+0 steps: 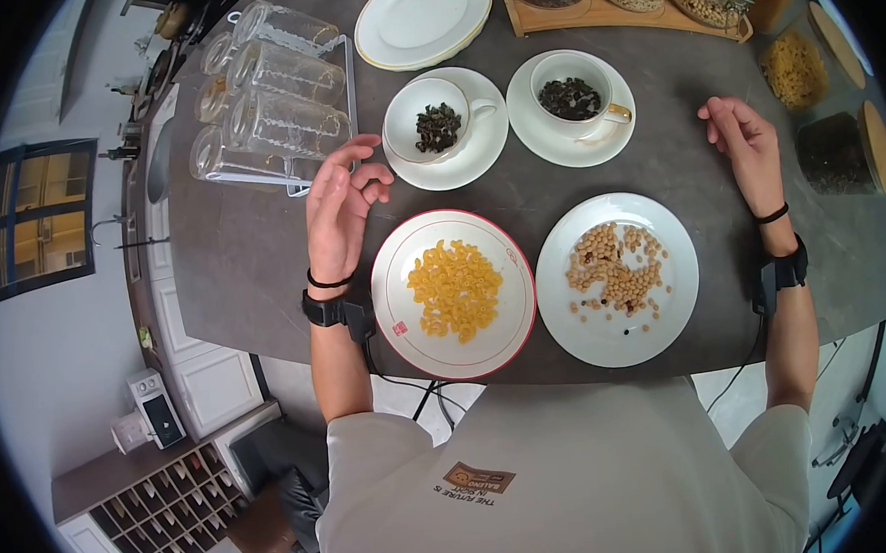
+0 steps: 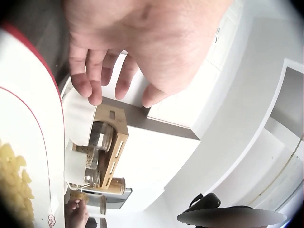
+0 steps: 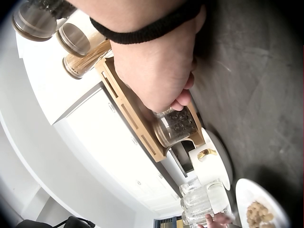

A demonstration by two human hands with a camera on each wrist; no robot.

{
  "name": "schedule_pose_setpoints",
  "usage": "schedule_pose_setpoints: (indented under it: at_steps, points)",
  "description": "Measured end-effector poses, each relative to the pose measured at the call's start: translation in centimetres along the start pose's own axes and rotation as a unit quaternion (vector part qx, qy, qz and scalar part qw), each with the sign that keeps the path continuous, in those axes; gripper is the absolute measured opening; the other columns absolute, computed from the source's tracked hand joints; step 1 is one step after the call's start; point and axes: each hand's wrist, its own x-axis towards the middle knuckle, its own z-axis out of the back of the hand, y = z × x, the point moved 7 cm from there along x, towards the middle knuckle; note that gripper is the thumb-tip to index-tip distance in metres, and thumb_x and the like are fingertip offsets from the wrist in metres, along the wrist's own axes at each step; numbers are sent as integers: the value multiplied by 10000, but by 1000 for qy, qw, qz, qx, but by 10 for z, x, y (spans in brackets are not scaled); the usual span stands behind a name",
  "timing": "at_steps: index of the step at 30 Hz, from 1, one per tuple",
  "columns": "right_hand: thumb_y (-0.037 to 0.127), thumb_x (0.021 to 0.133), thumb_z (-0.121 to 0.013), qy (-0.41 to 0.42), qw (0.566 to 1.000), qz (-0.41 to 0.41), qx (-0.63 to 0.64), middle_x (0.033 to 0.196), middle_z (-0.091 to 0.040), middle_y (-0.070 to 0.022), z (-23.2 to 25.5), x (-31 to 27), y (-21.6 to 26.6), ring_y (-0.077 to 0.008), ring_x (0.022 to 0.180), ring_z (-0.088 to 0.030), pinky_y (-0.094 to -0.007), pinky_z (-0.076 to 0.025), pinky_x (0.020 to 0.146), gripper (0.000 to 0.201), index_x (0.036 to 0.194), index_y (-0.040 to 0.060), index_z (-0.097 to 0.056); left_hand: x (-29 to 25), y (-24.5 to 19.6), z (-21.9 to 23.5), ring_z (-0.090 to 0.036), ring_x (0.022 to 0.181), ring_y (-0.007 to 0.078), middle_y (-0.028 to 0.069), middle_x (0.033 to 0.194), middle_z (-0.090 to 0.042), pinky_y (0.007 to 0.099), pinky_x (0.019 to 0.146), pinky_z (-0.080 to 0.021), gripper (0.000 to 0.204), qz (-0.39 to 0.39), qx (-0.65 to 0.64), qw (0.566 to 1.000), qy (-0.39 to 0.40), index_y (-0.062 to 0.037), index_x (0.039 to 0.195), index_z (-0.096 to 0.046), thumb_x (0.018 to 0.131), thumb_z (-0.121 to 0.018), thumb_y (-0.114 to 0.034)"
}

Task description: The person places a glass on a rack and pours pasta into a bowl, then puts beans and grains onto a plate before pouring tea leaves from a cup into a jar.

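The left hand hung just beside the left cup, fingers apart and gently bent, its grip loose and holding nothing (whether a fingertip brushed the rim, I couldn't tell). That cup sat on the left saucer, with dark dried bits inside. The right hand was at the right side of the counter, well apart from the right cup; its fingers bent slackly, and that grip was empty too. The right cup, with gold on its handle, stood on the right saucer and held similar dark bits. Nearer the person lay a red-rimmed plate of yellow macaroni and, just beside it, a white plate of pale beans. Glasses were on a rack at the left, an oval plate lay beyond the left cup, and two jars were near the right hand.
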Motion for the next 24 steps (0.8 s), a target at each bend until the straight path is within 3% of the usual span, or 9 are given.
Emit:
schedule_pose_setpoints:
  at_steps: [6, 14, 24]
  points:
    - [255, 1056, -597, -1, 1000, -8, 17, 725, -573, 64, 1, 0, -3, -10, 665, -464, -188, -354, 589, 275, 952, 33, -722, -2, 1, 0, -574, 953, 174, 143, 1265, -571, 301, 779, -441, 387, 4, 10, 1000, -13, 23, 1240, -566, 1059, -521, -315]
    - [252, 1051, -606, -4, 1000, -5, 17, 716, -590, 54, 0, -2, 5, -12, 642, -467, -191, -364, 577, 280, 948, 21, -726, -5, -5, -2, -603, 896, 134, 97, 1067, -658, 269, 774, -459, 366, 11, -1, 1000, -19, 36, 1197, -597, 1078, -506, -298]
    - [230, 1049, -604, -4, 1000, 13, 13, 725, -627, 37, -2, -3, 5, -25, 655, -520, -196, -420, 597, 279, 936, 5, -726, -5, 1, 5, -597, 842, 105, 45, 996, -659, 243, 729, -450, 320, 35, -6, 999, -42, -17, 1132, -612, 1069, -530, -320]
